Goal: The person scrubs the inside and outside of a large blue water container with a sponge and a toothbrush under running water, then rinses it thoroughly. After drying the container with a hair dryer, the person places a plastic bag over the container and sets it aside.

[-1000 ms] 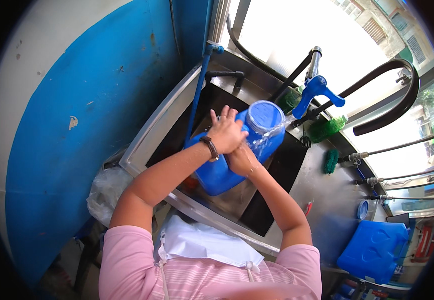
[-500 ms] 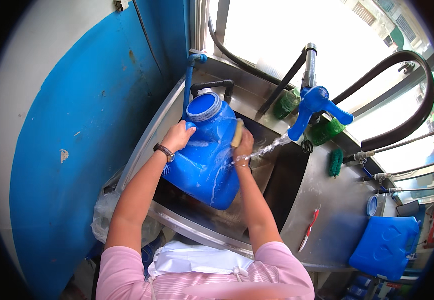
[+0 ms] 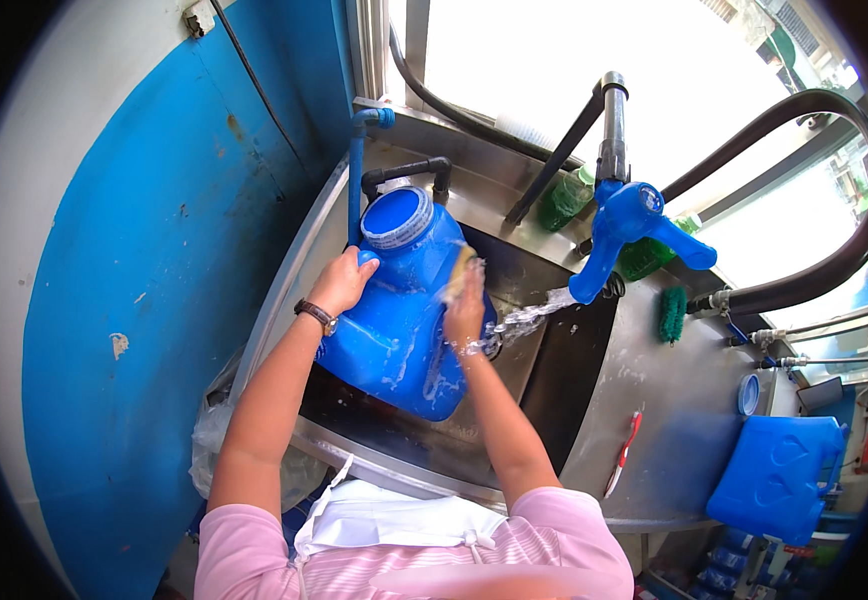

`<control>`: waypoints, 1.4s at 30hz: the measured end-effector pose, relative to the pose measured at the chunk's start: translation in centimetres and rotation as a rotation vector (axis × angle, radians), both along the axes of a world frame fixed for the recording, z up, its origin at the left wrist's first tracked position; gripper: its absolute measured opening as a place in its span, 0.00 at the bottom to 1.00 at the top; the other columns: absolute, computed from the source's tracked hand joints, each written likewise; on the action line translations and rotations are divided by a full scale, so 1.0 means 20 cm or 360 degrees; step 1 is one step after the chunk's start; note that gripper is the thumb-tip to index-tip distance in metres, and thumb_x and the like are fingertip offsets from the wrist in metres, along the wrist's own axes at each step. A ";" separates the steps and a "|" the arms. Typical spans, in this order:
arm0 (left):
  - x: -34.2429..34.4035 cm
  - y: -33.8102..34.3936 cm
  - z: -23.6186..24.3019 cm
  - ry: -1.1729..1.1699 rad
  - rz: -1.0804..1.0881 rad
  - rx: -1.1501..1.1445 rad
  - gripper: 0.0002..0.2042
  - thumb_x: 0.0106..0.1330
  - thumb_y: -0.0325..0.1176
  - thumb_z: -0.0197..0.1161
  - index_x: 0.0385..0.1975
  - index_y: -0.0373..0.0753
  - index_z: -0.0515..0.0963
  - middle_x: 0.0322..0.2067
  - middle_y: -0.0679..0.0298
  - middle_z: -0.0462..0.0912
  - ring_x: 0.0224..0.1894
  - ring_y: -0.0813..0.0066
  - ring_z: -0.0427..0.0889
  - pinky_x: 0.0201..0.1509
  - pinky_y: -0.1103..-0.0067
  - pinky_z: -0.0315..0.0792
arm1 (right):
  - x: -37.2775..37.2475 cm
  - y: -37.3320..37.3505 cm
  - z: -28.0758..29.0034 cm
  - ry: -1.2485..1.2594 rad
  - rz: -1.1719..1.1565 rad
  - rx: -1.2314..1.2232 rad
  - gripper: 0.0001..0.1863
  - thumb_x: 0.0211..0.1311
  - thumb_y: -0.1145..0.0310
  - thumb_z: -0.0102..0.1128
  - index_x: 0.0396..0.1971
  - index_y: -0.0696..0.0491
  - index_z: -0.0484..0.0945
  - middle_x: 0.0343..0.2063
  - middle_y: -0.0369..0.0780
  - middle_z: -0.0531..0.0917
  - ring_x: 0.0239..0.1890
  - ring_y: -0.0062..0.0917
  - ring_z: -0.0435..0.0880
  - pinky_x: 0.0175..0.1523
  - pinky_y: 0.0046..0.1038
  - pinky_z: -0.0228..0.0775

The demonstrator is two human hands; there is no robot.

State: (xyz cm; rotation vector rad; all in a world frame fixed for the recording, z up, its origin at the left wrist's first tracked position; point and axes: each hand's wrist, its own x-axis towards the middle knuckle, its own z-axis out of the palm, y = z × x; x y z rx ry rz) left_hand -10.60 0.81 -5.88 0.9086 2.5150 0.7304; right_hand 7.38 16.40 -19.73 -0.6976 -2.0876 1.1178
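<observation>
Your left hand [image 3: 342, 280] is curled around the handle [image 3: 368, 257] of the blue jug [image 3: 379, 345], which leans with its open mouth upward in the metal sink [image 3: 576, 350]; water [image 3: 529, 318] streams from the blue tap [image 3: 639, 215] onto your right wrist. Your right hand [image 3: 465, 308], blurred, holds a yellow sponge [image 3: 460, 272] against the jug's side; how tightly its fingers close, I cannot tell.

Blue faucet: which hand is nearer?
Right. The right hand, with a yellow sponge, is left of the blue faucet, on the right side of the blue jug; the left hand is farther left, at the jug's left side.
</observation>
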 end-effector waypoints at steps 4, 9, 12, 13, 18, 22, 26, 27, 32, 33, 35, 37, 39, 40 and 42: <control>0.00 0.04 0.00 -0.0133 0.0080 -0.0094 0.22 0.69 0.47 0.55 0.42 0.28 0.74 0.40 0.38 0.80 0.46 0.41 0.79 0.50 0.58 0.73 | 0.34 0.08 -0.36 -0.0794 -0.0070 -0.0799 0.35 0.60 0.80 0.47 0.69 0.63 0.51 0.69 0.56 0.55 0.72 0.48 0.53 0.75 0.36 0.44; 0.04 0.07 0.04 -0.0098 0.0144 -0.0147 0.22 0.70 0.47 0.55 0.43 0.27 0.73 0.41 0.37 0.80 0.47 0.40 0.79 0.51 0.57 0.73 | 0.60 -0.73 -0.04 -0.0608 0.0010 -0.0327 0.41 0.55 0.82 0.48 0.70 0.67 0.43 0.70 0.60 0.48 0.74 0.53 0.43 0.76 0.40 0.35; 0.13 0.11 0.12 0.0024 0.0160 -0.0129 0.21 0.70 0.46 0.54 0.43 0.27 0.72 0.40 0.36 0.80 0.45 0.40 0.80 0.50 0.56 0.74 | 0.41 -0.63 0.37 0.0001 0.0219 -0.0182 0.40 0.54 0.80 0.48 0.70 0.59 0.52 0.72 0.53 0.49 0.75 0.50 0.43 0.75 0.40 0.38; 0.19 0.12 0.15 0.0049 0.0169 -0.0132 0.21 0.70 0.45 0.54 0.43 0.28 0.72 0.39 0.35 0.80 0.45 0.39 0.80 0.50 0.56 0.74 | 0.32 -0.52 0.48 0.0085 0.0242 -0.0145 0.38 0.54 0.79 0.49 0.69 0.55 0.58 0.72 0.51 0.51 0.74 0.50 0.45 0.75 0.40 0.41; 0.51 0.14 0.26 0.0281 -0.0095 0.0133 0.18 0.72 0.43 0.51 0.37 0.29 0.68 0.29 0.37 0.81 0.35 0.38 0.82 0.39 0.55 0.76 | 0.12 -0.12 0.71 0.0080 0.0010 0.0819 0.17 0.54 0.75 0.60 0.46 0.56 0.79 0.54 0.50 0.72 0.59 0.49 0.68 0.65 0.43 0.60; 0.58 -0.05 0.33 0.0226 -0.0437 0.0189 0.18 0.72 0.46 0.52 0.36 0.33 0.68 0.28 0.43 0.81 0.32 0.42 0.81 0.35 0.56 0.76 | 0.36 0.27 0.52 0.0301 -0.0250 0.0150 0.13 0.57 0.74 0.57 0.42 0.57 0.81 0.44 0.45 0.80 0.50 0.36 0.78 0.58 0.34 0.68; 0.67 -0.21 0.35 0.0430 -0.1142 0.0201 0.19 0.68 0.52 0.55 0.36 0.39 0.74 0.27 0.54 0.81 0.31 0.50 0.82 0.33 0.64 0.76 | 0.67 0.51 -0.04 0.0283 0.0293 -0.1233 0.18 0.69 0.63 0.52 0.51 0.58 0.80 0.50 0.40 0.82 0.50 0.27 0.80 0.57 0.27 0.70; 0.69 -0.21 0.34 0.0490 -0.1297 0.0272 0.19 0.68 0.53 0.55 0.34 0.39 0.74 0.27 0.55 0.81 0.30 0.52 0.82 0.32 0.65 0.76 | 0.73 0.48 -0.17 -0.0075 -0.0089 -0.1642 0.20 0.70 0.62 0.48 0.51 0.59 0.79 0.50 0.41 0.82 0.49 0.29 0.81 0.58 0.28 0.71; 0.62 -0.15 0.37 0.0778 -0.1811 0.0130 0.18 0.66 0.52 0.55 0.32 0.42 0.79 0.28 0.63 0.82 0.39 0.62 0.82 0.43 0.68 0.75 | 0.97 0.17 -0.04 0.0296 0.0154 -0.1615 0.26 0.69 0.60 0.44 0.56 0.64 0.74 0.53 0.50 0.79 0.55 0.33 0.78 0.62 0.31 0.67; 0.59 -0.12 0.37 0.0829 -0.1856 0.0075 0.17 0.66 0.51 0.55 0.34 0.42 0.80 0.30 0.63 0.82 0.43 0.62 0.81 0.48 0.67 0.74 | 0.99 0.12 0.13 0.0341 0.0385 -0.1322 0.26 0.68 0.60 0.44 0.56 0.65 0.74 0.55 0.50 0.78 0.58 0.34 0.76 0.66 0.32 0.63; 0.57 -0.05 0.36 0.1064 -0.1390 0.0285 0.19 0.65 0.48 0.57 0.49 0.44 0.78 0.52 0.55 0.76 0.64 0.54 0.66 0.66 0.52 0.58 | 0.94 -0.01 0.47 0.0292 0.0655 -0.0904 0.27 0.67 0.59 0.46 0.56 0.63 0.74 0.61 0.50 0.72 0.66 0.39 0.66 0.72 0.36 0.50; 0.63 0.07 0.32 0.0871 -0.0619 0.0370 0.30 0.64 0.46 0.58 0.67 0.48 0.63 0.70 0.50 0.53 0.73 0.46 0.45 0.69 0.40 0.37 | 0.79 -0.08 0.73 0.0035 0.0888 -0.0060 0.24 0.66 0.60 0.47 0.55 0.59 0.77 0.62 0.49 0.71 0.67 0.42 0.66 0.71 0.37 0.53; 0.71 0.18 0.28 0.0475 -0.0443 0.0288 0.38 0.65 0.44 0.59 0.73 0.50 0.47 0.73 0.48 0.40 0.74 0.40 0.39 0.70 0.42 0.38 | 0.58 -0.11 0.84 -0.0376 0.1156 0.0418 0.20 0.65 0.63 0.48 0.51 0.57 0.80 0.59 0.50 0.73 0.64 0.46 0.67 0.69 0.40 0.56; 0.73 0.22 0.26 0.0399 -0.0500 0.0449 0.39 0.65 0.42 0.59 0.73 0.48 0.47 0.72 0.47 0.41 0.73 0.39 0.41 0.71 0.47 0.43 | 0.45 -0.13 0.84 -0.0528 0.1126 0.0415 0.19 0.64 0.64 0.49 0.50 0.57 0.79 0.57 0.50 0.74 0.63 0.46 0.68 0.68 0.41 0.57; 0.71 0.25 0.24 0.0447 -0.0550 0.0504 0.40 0.63 0.42 0.61 0.72 0.40 0.47 0.70 0.43 0.43 0.68 0.35 0.53 0.70 0.56 0.55 | 0.26 -0.16 0.81 -0.0687 0.1059 0.0448 0.17 0.63 0.67 0.51 0.48 0.57 0.79 0.54 0.51 0.76 0.61 0.46 0.70 0.65 0.42 0.59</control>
